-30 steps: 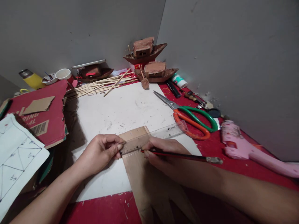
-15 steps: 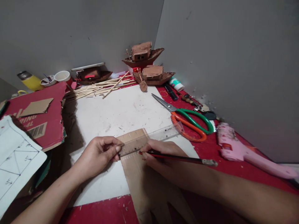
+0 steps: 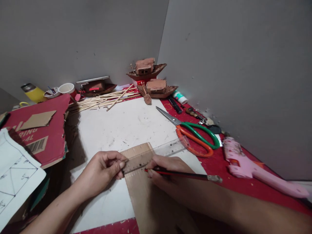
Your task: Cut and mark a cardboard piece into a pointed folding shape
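A clear plastic ruler (image 3: 168, 149) lies across a piece of brown cardboard (image 3: 138, 191), its far end reaching the scissors' orange handle. My left hand (image 3: 104, 170) is closed on the ruler's left end, thumb on top, at the cardboard's left edge. In my right hand (image 3: 168, 170) is a red and black pencil (image 3: 187, 174), its tip at the ruler's lower edge on the cardboard. The pencil's silvery end points right. My right forearm and its shadow hide part of the cardboard.
Scissors (image 3: 195, 133) lie right of the white sheet (image 3: 117, 126); a pink glue gun (image 3: 243, 162) is farther right. Wooden sticks (image 3: 97, 100) and model boats (image 3: 156, 87) stand at the back. Red cardboard (image 3: 51, 133) and a paper with a drawing (image 3: 19, 175) are at left.
The view has tilted up slightly, so everything sits lower in the picture. Both hands keep their hold on the ruler and pencil, with little other visible movement.
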Demonstrator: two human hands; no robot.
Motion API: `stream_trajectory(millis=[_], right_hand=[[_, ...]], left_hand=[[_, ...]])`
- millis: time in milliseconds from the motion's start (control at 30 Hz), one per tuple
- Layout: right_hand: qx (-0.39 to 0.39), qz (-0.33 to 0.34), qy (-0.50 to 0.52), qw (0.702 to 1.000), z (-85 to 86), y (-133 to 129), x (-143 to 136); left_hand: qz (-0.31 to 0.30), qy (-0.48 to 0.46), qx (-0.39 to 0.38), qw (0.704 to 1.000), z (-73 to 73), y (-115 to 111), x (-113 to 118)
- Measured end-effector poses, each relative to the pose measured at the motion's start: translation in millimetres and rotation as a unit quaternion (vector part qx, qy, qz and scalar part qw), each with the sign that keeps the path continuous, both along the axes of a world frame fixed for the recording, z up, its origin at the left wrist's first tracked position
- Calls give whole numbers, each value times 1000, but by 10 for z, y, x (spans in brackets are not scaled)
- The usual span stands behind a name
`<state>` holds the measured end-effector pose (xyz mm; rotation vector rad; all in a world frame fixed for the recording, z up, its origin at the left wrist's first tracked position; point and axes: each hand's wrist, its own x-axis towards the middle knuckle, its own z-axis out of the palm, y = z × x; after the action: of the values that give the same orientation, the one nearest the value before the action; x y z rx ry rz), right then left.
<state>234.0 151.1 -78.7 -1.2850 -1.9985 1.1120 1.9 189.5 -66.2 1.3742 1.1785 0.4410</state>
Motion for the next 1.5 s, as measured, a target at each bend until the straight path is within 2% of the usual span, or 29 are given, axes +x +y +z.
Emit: stream_trajectory(millis=[133,200,300,400,667,1000,1300,1500], right_hand=[[-28,-12,38,999,25,6,40],[-51,-56,92,993,37,10,75],[-62,-157,161,972,58,12,120],[-40,-199,180,962,99,0,154],[54,-207,174,961,239,-20,222],[63,-201,166,963,250,-41,233],[85,-201,157,963,307,-33,272],[100,-193,142,966,315,-41,265]], left_hand=[[-3,-7,3,1000,7,4,-7],[-5,-14,4,1000,10,3,-14],[5,-26,4,1000,15,-1,-18],[23,-32,4,999,20,-19,-6],[7,-4,33,999,32,-89,42],[11,9,45,999,-8,-66,72],[9,5,56,998,11,-72,126],[49,20,94,994,22,-96,205]])
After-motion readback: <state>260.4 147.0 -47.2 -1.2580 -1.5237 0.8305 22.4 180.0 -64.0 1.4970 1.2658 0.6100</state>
